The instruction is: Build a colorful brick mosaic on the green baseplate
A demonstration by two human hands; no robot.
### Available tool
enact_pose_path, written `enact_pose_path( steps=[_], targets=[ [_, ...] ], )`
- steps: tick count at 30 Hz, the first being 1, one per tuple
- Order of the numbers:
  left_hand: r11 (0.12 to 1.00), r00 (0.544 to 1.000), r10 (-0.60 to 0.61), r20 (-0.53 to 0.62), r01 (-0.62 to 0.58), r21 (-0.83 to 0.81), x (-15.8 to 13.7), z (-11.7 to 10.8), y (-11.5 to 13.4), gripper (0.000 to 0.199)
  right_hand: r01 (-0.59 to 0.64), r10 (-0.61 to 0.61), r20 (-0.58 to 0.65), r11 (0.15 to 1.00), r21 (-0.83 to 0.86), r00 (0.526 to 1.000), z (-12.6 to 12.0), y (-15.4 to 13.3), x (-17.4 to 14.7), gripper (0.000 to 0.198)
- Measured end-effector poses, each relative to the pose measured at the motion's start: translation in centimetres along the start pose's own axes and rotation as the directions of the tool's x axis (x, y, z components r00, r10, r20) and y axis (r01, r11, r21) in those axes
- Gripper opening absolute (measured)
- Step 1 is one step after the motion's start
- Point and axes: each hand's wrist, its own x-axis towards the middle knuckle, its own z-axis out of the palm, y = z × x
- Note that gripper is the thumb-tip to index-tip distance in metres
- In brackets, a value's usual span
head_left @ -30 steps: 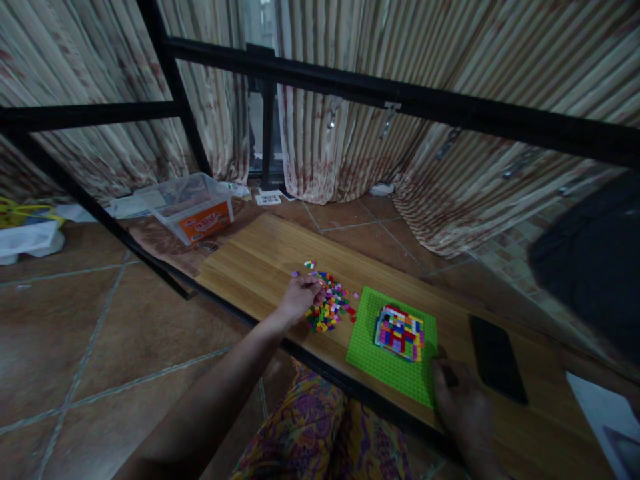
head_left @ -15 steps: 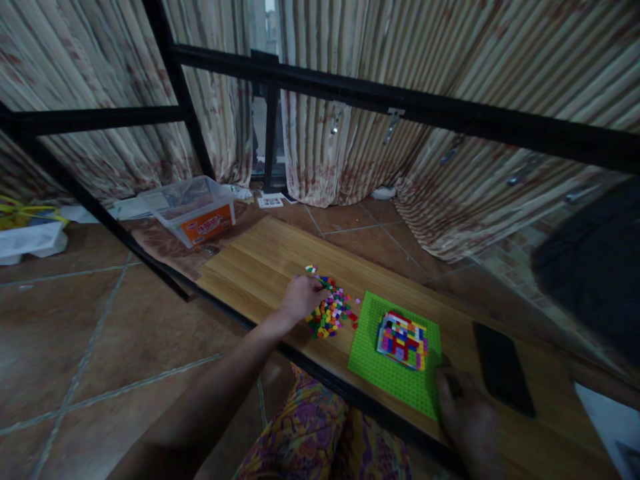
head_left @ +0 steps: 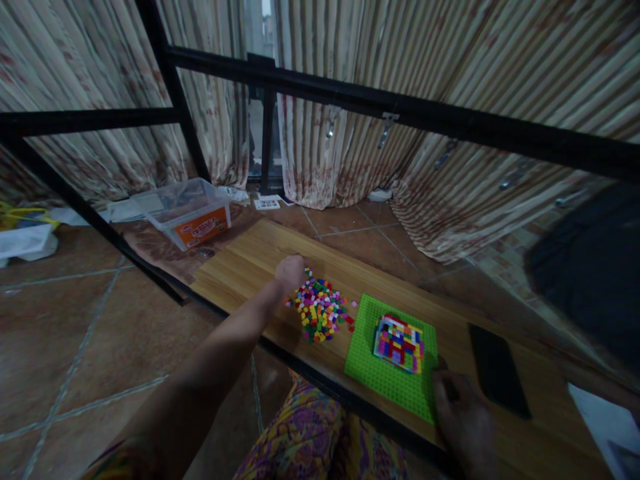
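My left hand (head_left: 291, 272) is curled at the far left edge of a pile of small colourful building bricks (head_left: 321, 311). Its fingers point down and are mostly out of sight, so anything between them is hidden. To the right of the pile lies a green baseplate (head_left: 361, 363), with a low multicoloured brick build (head_left: 399, 344) on it. My right hand (head_left: 465, 410) rests at the baseplate's right edge, its fingers bent and touching that edge. A few loose bricks lie between the pile and the baseplate.
The wooden tabletop (head_left: 260, 250) has a black phone-like slab (head_left: 499, 370) to the right and white paper (head_left: 597, 423) at the far right. Beyond its left end stands a clear plastic bin (head_left: 195, 217). A black metal bar (head_left: 360, 100) crosses in front of the curtains.
My left hand has moved left and away from me, from over the pile to its far edge, uncovering more bricks. My right hand stays at the baseplate. The view has shifted slightly.
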Motion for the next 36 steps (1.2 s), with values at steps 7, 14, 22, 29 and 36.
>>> enact_pose_path(
  steps=[7,14,22,29,36],
  targets=[
    [0.998,0.999,0.037,0.017,-0.037,0.053,-0.3,0.3,0.6,0.027,0.029,-0.029,-0.020,1.000,-0.009,0.999,0.1,0.1,0.1,0.054],
    [0.998,1.000,0.030,-0.001,-0.029,0.062,-1.8,0.0,0.4,0.032,0.045,-0.045,-0.028,0.999,0.018,0.999,0.1,-0.1,0.1,0.056],
    [0.995,0.997,0.078,0.011,-0.078,0.063,-3.3,-0.2,0.9,0.029,0.053,-0.053,-0.030,0.998,-0.018,0.998,0.3,0.3,0.0,0.060],
    [0.975,0.975,0.211,0.063,-0.215,0.055,-4.8,-1.4,1.7,0.027,0.046,-0.046,-0.030,0.999,-0.002,0.999,0.3,0.3,0.0,0.057],
    [0.986,0.991,0.131,0.023,-0.133,0.097,-2.9,-1.3,1.3,0.032,0.029,-0.029,-0.025,1.000,-0.011,0.999,0.2,0.1,0.0,0.059]
  ],
)
